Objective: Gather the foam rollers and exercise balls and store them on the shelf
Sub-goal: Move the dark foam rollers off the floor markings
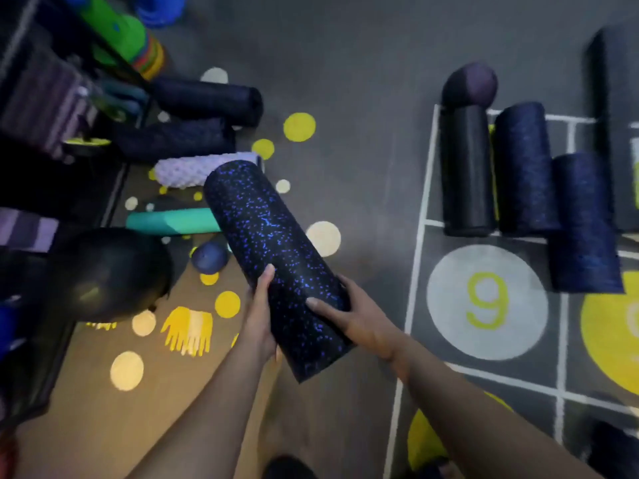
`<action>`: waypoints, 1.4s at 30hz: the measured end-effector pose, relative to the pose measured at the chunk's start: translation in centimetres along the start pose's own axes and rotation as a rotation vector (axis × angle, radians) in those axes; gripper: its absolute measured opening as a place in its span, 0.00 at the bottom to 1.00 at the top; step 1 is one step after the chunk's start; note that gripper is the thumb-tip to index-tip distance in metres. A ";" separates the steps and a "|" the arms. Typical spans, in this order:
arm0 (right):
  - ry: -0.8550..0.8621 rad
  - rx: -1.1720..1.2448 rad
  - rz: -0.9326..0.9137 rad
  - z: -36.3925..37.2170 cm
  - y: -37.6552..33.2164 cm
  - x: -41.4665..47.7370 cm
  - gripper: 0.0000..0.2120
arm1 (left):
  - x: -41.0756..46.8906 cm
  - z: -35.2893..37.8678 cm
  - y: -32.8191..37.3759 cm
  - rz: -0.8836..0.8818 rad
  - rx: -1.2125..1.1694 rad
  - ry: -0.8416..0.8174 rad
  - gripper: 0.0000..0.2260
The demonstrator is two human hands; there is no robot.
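Floor (pixel 363 98): dark grey, painted with yellow and pale dots, and a white hopscotch grid at right with a "9" circle (pixel 487 301).

Shelf unit (pixel 45 174): along the left edge, blurred.

Large black ball (pixel 107 271): at lower left, against the shelf side.

Speckled roller (pixel 273 257): black with blue flecks, held off the floor at centre, tilted, far end pointing toward the shelf.

Three dark rollers (pixel 522 167): lying side by side on the grid at right, touching. Purple ball (pixel 473 83) just beyond them.

Two dark rollers (pixel 207 98), a lilac knobbly roller (pixel 193 171) and a teal roller (pixel 169 221): on the floor beside the shelf.

Right hand (pixel 352 319): fingers curled round the speckled roller's near end. Left hand (pixel 261 316): gripping the opposite side, thumb on top.

Small blue ball (pixel 210 257): on the floor by the teal roller.
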State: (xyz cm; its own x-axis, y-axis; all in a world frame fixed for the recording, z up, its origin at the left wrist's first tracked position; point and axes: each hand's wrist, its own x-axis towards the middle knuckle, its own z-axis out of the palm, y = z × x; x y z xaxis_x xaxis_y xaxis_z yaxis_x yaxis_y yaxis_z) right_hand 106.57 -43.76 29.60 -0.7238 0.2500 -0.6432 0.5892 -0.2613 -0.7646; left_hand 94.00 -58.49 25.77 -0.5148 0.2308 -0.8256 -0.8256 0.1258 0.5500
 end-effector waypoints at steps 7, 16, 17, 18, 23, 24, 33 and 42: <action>-0.114 -0.385 0.041 15.9 -11.7 18.5 0.35 | 13.1 -15.4 15.0 0.028 -0.200 0.258 0.43; 0.171 -0.656 -0.222 23.1 -23.6 34.3 0.23 | 22.9 -19.9 28.0 0.077 -0.280 0.625 0.37; 0.187 -0.656 -0.240 22.4 -23.7 34.2 0.21 | 22.6 -19.2 27.5 0.049 -0.134 0.676 0.35; 0.185 -0.659 -0.236 21.4 -23.4 33.6 0.21 | 22.2 -18.1 26.8 0.025 -0.012 0.660 0.32; 0.298 -0.556 0.065 11.1 -16.7 27.5 0.22 | 19.0 -8.3 21.8 -0.079 0.095 0.268 0.13; 0.351 -0.518 0.134 8.3 -15.0 26.1 0.21 | 18.3 -5.8 21.1 -0.105 0.108 0.206 0.14; 0.729 -0.169 0.432 -22.6 -3.7 17.1 0.22 | 16.7 23.0 13.7 -0.186 0.498 -0.160 0.16; 0.540 -0.206 0.475 -46.9 7.0 15.9 0.35 | 20.7 51.1 -2.6 -0.267 0.527 -0.289 0.31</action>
State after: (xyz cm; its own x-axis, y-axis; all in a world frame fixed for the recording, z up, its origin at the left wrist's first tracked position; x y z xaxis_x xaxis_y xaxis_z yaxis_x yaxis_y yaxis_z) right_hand 116.06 2.09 12.03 -0.1293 0.5905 -0.7966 0.8882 -0.2882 -0.3578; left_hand 97.24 -4.76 13.69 -0.1650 0.3667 -0.9156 -0.6553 0.6531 0.3796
